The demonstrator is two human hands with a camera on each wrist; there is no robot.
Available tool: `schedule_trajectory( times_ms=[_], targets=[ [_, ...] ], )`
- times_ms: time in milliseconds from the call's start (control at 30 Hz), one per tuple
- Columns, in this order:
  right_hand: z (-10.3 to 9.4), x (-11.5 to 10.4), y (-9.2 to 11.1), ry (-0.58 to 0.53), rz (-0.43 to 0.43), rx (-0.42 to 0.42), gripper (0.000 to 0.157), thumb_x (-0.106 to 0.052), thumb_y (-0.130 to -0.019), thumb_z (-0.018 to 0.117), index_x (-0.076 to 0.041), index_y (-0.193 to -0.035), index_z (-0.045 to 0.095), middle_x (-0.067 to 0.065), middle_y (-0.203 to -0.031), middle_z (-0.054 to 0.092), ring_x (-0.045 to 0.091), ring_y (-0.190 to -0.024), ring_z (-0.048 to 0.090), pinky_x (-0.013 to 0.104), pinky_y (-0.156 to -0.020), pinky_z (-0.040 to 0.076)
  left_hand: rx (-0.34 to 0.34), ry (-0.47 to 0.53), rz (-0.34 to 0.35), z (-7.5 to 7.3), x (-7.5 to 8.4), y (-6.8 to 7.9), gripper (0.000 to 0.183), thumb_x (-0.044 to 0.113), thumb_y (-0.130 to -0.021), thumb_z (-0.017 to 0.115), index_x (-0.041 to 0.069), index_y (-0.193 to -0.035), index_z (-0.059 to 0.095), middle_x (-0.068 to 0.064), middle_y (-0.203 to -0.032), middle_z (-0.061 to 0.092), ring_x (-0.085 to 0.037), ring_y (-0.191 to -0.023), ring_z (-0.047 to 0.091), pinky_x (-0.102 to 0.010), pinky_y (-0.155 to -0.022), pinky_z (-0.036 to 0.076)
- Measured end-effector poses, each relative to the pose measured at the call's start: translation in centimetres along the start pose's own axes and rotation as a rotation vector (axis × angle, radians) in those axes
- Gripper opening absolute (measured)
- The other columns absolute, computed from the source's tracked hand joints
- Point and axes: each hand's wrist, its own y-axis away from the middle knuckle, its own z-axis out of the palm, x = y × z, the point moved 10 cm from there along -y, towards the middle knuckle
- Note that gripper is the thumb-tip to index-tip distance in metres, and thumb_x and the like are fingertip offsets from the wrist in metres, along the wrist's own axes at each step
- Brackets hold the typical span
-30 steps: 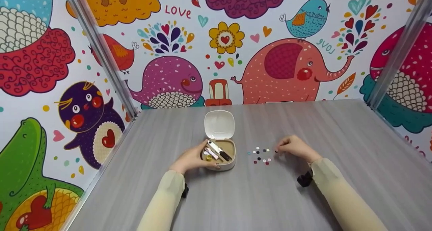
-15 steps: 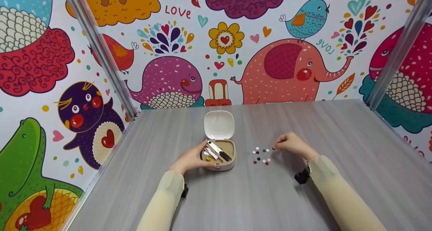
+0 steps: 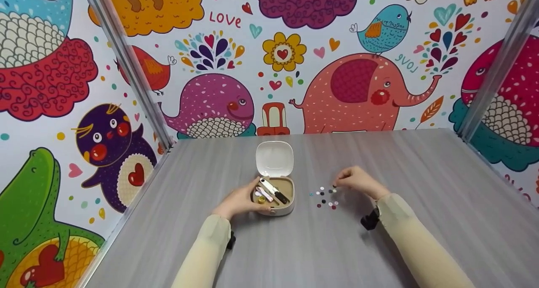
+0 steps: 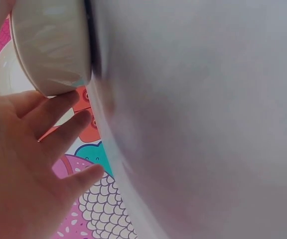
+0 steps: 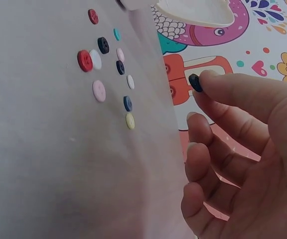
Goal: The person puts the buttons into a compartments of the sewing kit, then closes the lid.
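1. Head view: left hand (image 3: 241, 200) held the box (image 3: 282, 211) by its left side, thumb along the front, fingers at the far left corner. Box sat on the table (image 3: 294, 250), lid (image 3: 274, 157) hinged up at the back.
2. Left wrist view: same grip. Outer fingers were spread, little finger clear of the box.
3. Right hand (image 3: 358, 181): thumb and index finger pinched the held button (image 5: 195, 82), dark and clear of the table. Other fingers loosely bent, holding nothing.
4. Held button's position: right of the box, near the upper right edge of the loose buttons (image 5: 99, 91).
5. Loose buttons lay scattered on the table between box and right hand. Colors: red, white, pink, teal, black, navy, blue, yellow. Yellow button (image 5: 130, 121) was just beside the blue button (image 5: 127, 103).
6. Box contents: a white-and-black tool (image 3: 273, 190) lying diagonally, a pale pink piece (image 3: 264, 194) beside it, a gold piece (image 3: 261, 200) toward the front left. Too small to identify further.
7. Both forearms wore pale sleeves (image 3: 414, 233). Black device (image 3: 369, 220) at the right wrist. Cartoon-print wall (image 3: 236, 52) stood behind.
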Motion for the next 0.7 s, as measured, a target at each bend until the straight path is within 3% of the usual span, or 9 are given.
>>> schedule_trajectory(
  times_ms=[200, 700],
  targets=[
    [0.6, -0.1, -0.3, -0.013, 0.017, -0.009, 0.014, -0.012, -0.088, 0.068, 0.0, -0.09, 0.075, 0.01, -0.084, 0.068, 0.03, -0.077, 0.056, 0.033, -0.067, 0.047, -0.004, 0.005, -0.003, 0.1, -0.1, 0.0, 0.113, 0.053, -0.067, 0.083, 0.008, -0.154, 0.027, -0.021, -0.146, 0.042, -0.036, -0.129, 0.044, -0.049, -0.106, 0.036],
    [1.8, -1.4, -1.7, -0.02, -0.018, -0.034, 0.011, -0.007, -0.086, 0.067, 0.002, -0.087, 0.074, 0.016, -0.082, 0.068, 0.018, -0.066, 0.052, 0.034, -0.061, 0.047, -0.006, 0.004, -0.003, 0.2, -0.1, 0.0, 0.111, 0.052, -0.068, 0.083, 0.008, -0.153, 0.027, -0.022, -0.145, 0.042, -0.035, -0.129, 0.044, -0.048, -0.106, 0.036]
  ],
)
